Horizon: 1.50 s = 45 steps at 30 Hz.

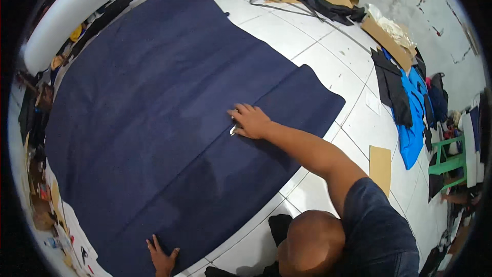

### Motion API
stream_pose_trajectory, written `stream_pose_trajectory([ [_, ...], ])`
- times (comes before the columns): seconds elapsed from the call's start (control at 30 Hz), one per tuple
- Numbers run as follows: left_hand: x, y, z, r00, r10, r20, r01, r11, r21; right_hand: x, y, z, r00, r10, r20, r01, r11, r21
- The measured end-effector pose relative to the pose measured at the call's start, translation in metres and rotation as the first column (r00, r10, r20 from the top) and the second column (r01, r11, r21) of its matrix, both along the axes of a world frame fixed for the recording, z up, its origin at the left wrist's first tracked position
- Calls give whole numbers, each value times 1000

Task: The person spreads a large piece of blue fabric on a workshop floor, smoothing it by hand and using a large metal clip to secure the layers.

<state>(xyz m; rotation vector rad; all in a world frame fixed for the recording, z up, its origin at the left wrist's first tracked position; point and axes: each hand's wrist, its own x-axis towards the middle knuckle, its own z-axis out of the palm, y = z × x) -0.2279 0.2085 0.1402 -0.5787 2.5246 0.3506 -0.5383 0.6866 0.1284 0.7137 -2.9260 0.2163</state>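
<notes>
A large dark navy cloth [128, 87] lies spread over the tiled floor, with a long fold line running diagonally across it and a folded-over strip along its near right side. My right hand [251, 121] rests near that fold line, fingers bent. A small shiny, pale thing [233, 130] shows at its fingers; its kind is too small to make out. At the near left, my left hand [163, 259] lies on the cloth by its near edge, fingers spread, holding nothing.
A thick white roll [72, 20] lies at the far left. On the right are a cardboard piece [380, 169], blue cloth [412, 133], black cloth [392, 87], a cardboard box [388, 41] and a green stool [453, 161]. Clutter lines the left edge.
</notes>
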Motion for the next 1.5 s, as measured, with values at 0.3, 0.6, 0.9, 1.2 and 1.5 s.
stream_pose_trajectory([
  [0.3,-9,-4,-27,995,-85,53,96,963,-253,-52,-16,-24,942,-208,264,262,947,-188],
  [0.6,-24,-3,-4,924,-379,45,381,910,-162,-43,-5,35,914,-167,369,397,556,-730],
  [0.9,-66,-170,-79,564,-453,691,555,827,89,177,166,41,633,-666,394,774,526,-353],
  [1.2,-323,165,55,910,-405,-89,408,834,371,190,259,-24,521,-672,526,854,405,-328],
  [1.5,-450,450,-10,663,-601,-446,747,574,337,80,340,-67,118,-975,186,813,-13,-581],
])
